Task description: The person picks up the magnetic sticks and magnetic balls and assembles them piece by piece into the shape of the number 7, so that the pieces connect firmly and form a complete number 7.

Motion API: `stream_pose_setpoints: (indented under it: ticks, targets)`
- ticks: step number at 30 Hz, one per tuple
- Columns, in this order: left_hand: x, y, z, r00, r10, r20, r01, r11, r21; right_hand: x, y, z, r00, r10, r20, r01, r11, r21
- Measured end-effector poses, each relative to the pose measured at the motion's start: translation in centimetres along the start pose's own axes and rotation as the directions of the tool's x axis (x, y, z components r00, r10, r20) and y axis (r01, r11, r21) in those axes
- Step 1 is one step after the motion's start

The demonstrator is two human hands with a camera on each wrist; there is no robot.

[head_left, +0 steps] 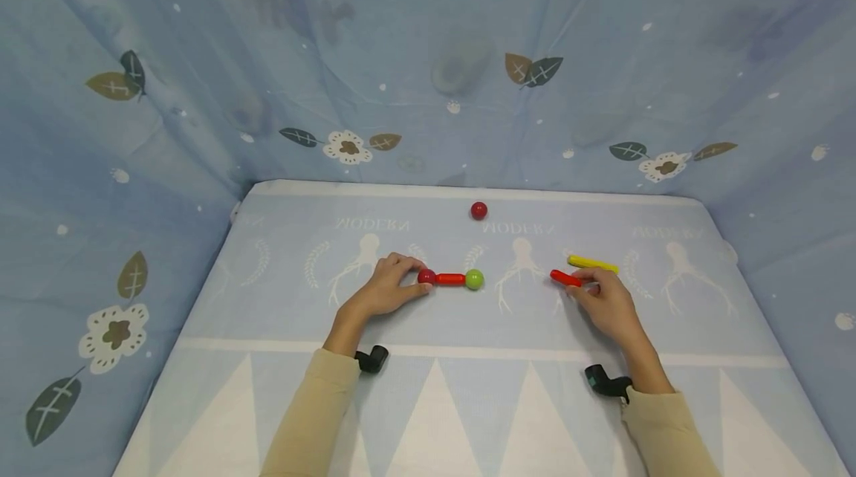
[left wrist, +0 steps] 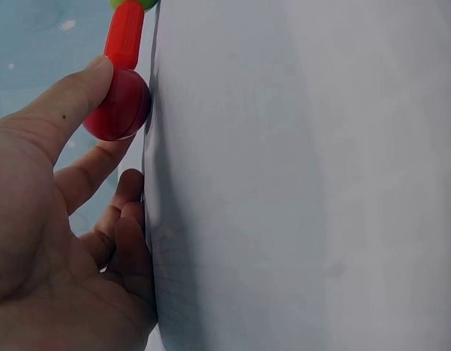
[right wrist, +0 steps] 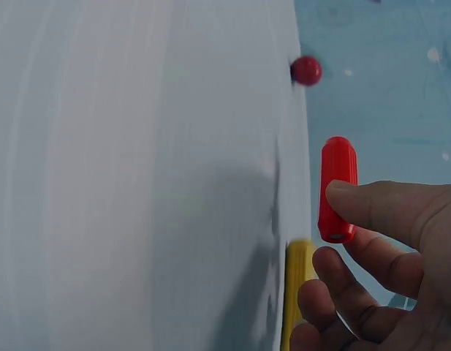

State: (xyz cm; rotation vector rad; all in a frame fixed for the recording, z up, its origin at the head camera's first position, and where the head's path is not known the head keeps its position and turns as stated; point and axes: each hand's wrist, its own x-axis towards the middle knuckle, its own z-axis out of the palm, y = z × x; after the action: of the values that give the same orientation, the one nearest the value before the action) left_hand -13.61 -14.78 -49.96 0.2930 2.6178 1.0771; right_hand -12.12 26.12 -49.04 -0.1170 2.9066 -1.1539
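Observation:
My left hand (head_left: pixel 386 287) pinches a dark red ball (left wrist: pixel 119 106) between thumb and fingers at the table's middle. That ball is joined to one end of a short red rod (head_left: pixel 450 279), and a green ball (head_left: pixel 474 279) sits on the rod's other end. Farther right, my right hand (head_left: pixel 607 306) holds a second short red rod (right wrist: pixel 338 190) between thumb and index finger, lifted off the cloth in the right wrist view. A longer yellow rod (head_left: pixel 592 264) lies just behind the right hand, partly hidden by fingers in the right wrist view.
Another dark red ball (head_left: pixel 478 211) rests near the back edge of the table (head_left: pixel 414 325), which is covered by a patterned cloth. Blue printed curtains (head_left: pixel 428 53) rise behind it and at both sides. A dark camera mount sits on each wrist.

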Motion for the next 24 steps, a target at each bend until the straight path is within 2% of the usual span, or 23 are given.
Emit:
stream_pose_setpoints:
  ticks: [4,12,20,24]
  targets:
    - [0.0,0.0,0.0,1.0,0.004,0.004,-0.004,1.0,0.002,-0.2,-1.6,1.0,0.999,-0.021,0.032,0.021,1.0,0.017]
    - [-0.1,0.1,0.1,1.0,0.011,0.001,-0.011,1.0,0.003,-0.9,-3.9,2.6,0.99,-0.117,0.084,0.111,0.991,0.073]
    - [-0.2,0.2,-0.1,1.0,0.007,0.004,-0.007,1.0,-0.002,-1.5,-5.9,4.1,0.974,-0.196,0.116,0.182,0.976,0.123]
    - [-0.1,0.2,-0.1,1.0,0.002,0.001,-0.002,1.0,-0.003,-1.8,-6.9,5.2,0.957,-0.25,0.145,0.229,0.962,0.146]
